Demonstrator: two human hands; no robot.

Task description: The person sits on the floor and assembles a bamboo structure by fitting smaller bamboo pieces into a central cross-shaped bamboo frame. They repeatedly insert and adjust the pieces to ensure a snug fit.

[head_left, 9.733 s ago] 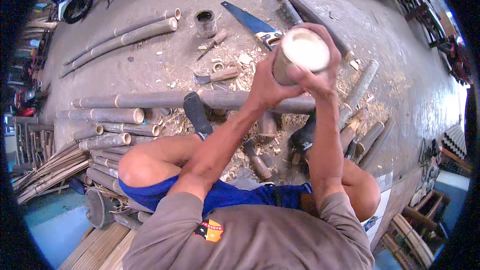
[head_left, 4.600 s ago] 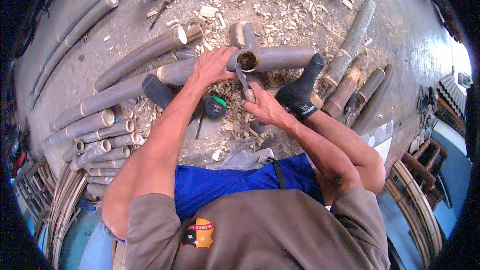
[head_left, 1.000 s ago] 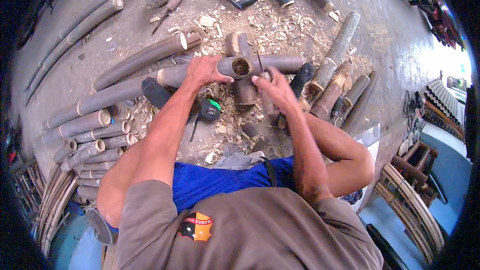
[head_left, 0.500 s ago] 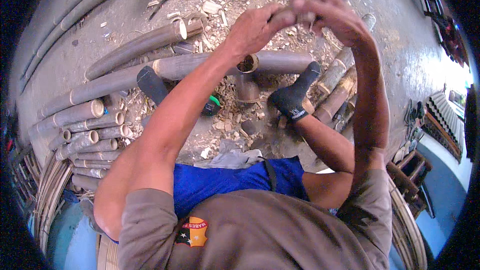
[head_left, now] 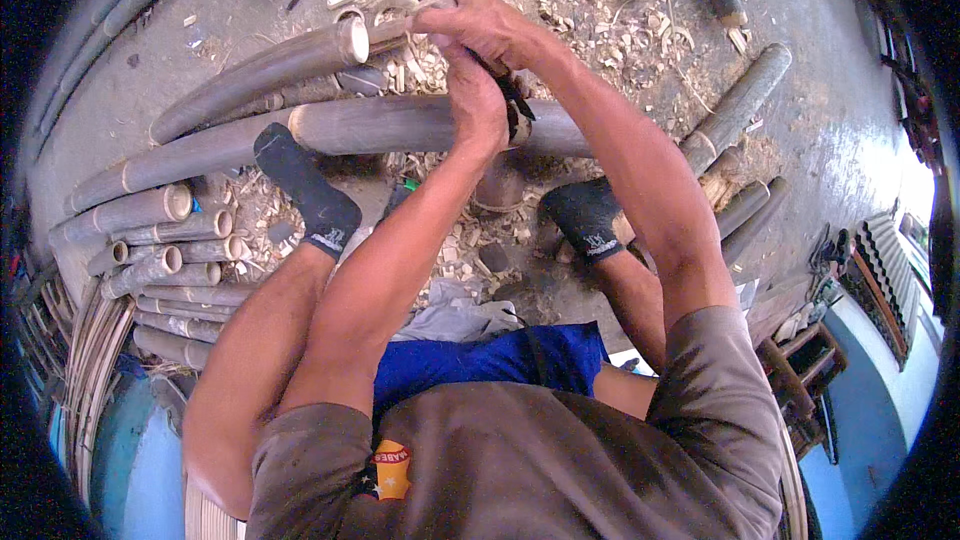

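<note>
Arms extended forward; the right hand (head_left: 482, 25), its grip closed around a pale handle-like piece (head_left: 436, 1), overlaps the left hand (head_left: 476, 98), whose grip cannot be determined. Bamboo socket (head_left: 523, 130): interior mostly hidden.

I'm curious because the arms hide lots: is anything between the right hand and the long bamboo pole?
Yes: in this view, the left hand lies between the right hand and the long bamboo pole. A narrow dark thing also reaches toward the pole; I can't tell what it is.
</note>
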